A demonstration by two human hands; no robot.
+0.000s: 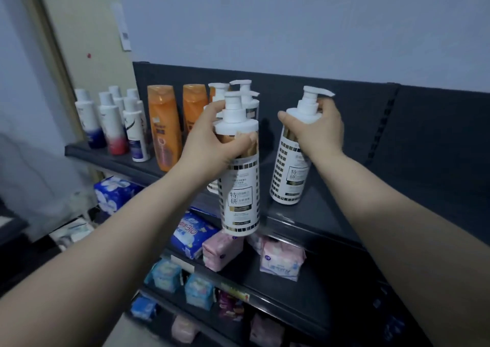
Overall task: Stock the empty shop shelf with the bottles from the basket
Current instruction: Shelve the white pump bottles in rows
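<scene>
My left hand point(212, 138) grips a white pump bottle point(240, 193) with gold squares by its shoulder, holding it in the air in front of the dark top shelf point(326, 222). My right hand point(315, 129) grips the shoulder of a second matching pump bottle point(289, 177), whose base stands on the top shelf. Behind the left bottle stand more white pump bottles point(245, 94). The basket is out of view.
On the shelf's left part stand two orange bottles point(164, 126) and several small white bottles point(111, 124) with coloured bases. The shelf's right part point(424, 177) is bare. Lower shelves hold blue and pink packs point(281, 260). A pale wall rises behind.
</scene>
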